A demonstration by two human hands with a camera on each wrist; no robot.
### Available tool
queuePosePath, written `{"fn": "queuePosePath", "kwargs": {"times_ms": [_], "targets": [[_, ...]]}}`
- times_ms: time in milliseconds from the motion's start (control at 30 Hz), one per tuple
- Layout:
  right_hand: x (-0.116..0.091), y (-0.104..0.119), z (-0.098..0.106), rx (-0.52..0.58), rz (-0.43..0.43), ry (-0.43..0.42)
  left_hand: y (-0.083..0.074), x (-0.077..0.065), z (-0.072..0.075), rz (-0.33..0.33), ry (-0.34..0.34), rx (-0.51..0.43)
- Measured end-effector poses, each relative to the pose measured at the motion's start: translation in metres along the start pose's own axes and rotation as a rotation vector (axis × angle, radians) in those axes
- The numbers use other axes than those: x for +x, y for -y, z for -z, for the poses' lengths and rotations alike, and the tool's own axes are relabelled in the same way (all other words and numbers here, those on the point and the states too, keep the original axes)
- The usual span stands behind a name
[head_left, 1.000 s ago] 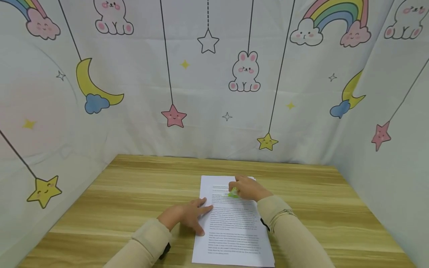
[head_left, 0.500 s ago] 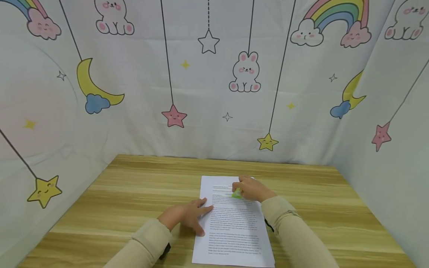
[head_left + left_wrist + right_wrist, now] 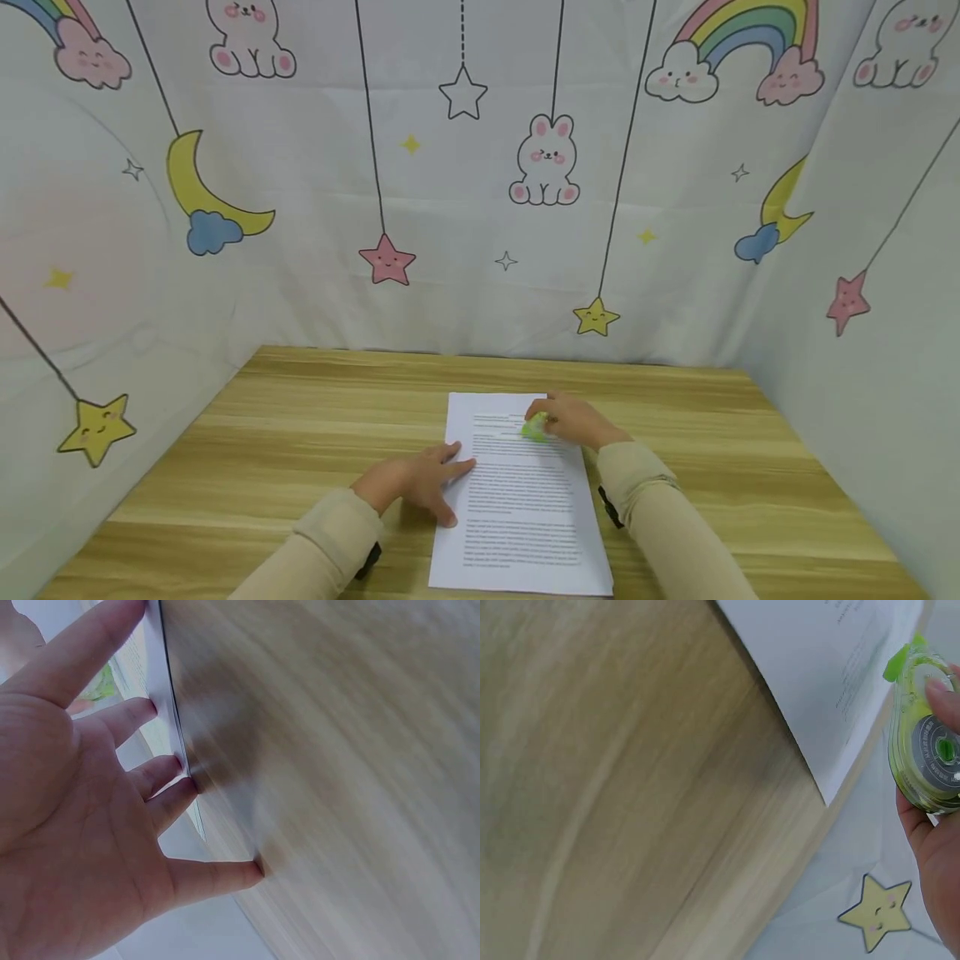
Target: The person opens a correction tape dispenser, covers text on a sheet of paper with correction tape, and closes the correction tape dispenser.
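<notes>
A sheet of printed paper (image 3: 525, 542), seemingly atop others, lies upright on the wooden table in the head view. My left hand (image 3: 423, 479) is spread at its left edge, thumb and fingertips resting on the margin. In the left wrist view, one outer finger of the left hand (image 3: 82, 817) touches the bare wood beyond the paper's edge. Near the top of the page, my right hand (image 3: 577, 421) grips a green see-through correction tape (image 3: 535, 428) over the first lines of text. The right wrist view shows the correction tape (image 3: 926, 742) with its round reel and green tip, thumb on its side.
The wood-grain table (image 3: 300, 433) extends on both sides of the paper. White cloth walls (image 3: 450, 200) printed with stars, moons and rabbits stand behind and at the sides.
My right hand has slid to the right across the upper lines with the correction tape, now turned somewhat. The left hand and the paper have stayed in place.
</notes>
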State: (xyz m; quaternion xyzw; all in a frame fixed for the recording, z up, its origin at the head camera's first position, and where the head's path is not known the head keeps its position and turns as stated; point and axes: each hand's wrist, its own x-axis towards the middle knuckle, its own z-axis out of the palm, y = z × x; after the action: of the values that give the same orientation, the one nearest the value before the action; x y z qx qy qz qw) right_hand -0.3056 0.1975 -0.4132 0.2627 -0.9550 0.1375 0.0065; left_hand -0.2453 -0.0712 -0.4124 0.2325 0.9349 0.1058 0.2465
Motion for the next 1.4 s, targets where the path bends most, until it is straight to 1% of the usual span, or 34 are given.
{"fn": "queuePosePath", "kwargs": {"times_ms": [100, 233, 467, 633, 733, 867, 1033, 1200, 1400], "targets": [[-0.005, -0.002, 0.005, 0.092, -0.074, -0.035, -0.001, -0.001, 0.001, 0.0, -0.001, -0.001], [-0.01, -0.006, 0.008, 0.094, -0.082, -0.071, -0.001, -0.001, 0.002, 0.017, -0.001, -0.01], [-0.015, -0.009, 0.007, 0.073, -0.072, -0.1, -0.001, 0.001, 0.002, 0.028, 0.004, 0.008], [-0.016, -0.012, 0.003, 0.002, -0.041, -0.107, -0.002, 0.001, 0.001, 0.021, 0.001, 0.015], [-0.017, -0.012, 0.0, -0.041, 0.004, -0.109, -0.003, 0.001, 0.001, 0.019, -0.002, 0.023], [-0.017, -0.009, -0.003, -0.05, 0.051, -0.118, -0.003, 0.001, 0.001, 0.019, -0.002, 0.029], [-0.017, -0.005, -0.007, -0.067, 0.073, -0.115, -0.003, 0.002, 0.001, 0.019, -0.004, 0.026], [-0.013, -0.002, -0.012, -0.074, 0.071, -0.095, -0.003, 0.002, 0.0, 0.02, -0.001, 0.022], [-0.007, 0.003, -0.012, -0.109, 0.098, -0.089, -0.003, 0.003, -0.001, 0.019, 0.0, 0.021]]}}
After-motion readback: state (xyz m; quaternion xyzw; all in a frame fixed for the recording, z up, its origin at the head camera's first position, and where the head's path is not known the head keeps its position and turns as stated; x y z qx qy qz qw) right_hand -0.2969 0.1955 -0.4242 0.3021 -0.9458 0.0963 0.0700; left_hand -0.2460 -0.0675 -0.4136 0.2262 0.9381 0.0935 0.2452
